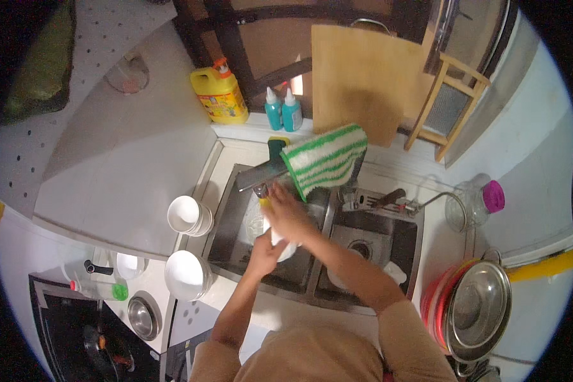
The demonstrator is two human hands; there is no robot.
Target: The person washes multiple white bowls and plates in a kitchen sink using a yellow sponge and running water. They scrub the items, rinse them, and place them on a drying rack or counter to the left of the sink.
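Observation:
A white dish (288, 252), probably a bowl or plate, is held tilted over the left sink basin (229, 238). My left hand (266, 253) grips its near side, with the thumb on top. Across the dish's upper part lies my right hand (289, 215), blurred and with fingers stretched out beneath the faucet (260, 191). Something small and yellow (265, 202) shows at the faucet's tip, beside those fingers; what it is cannot be told. Under the hands, a pale, wet-looking shape in the basin is partly hidden. A green-and-white striped cloth (327, 160) drapes over the faucet body.
Stacked white cups (186, 216) and white bowls (186, 276) stand left of the sink. The right basin (363, 234) holds white dishes, partly behind my forearm. Behind are a yellow jug (219, 98), teal bottles (291, 114) and a cutting board (363, 81). Colanders (480, 305) stand right.

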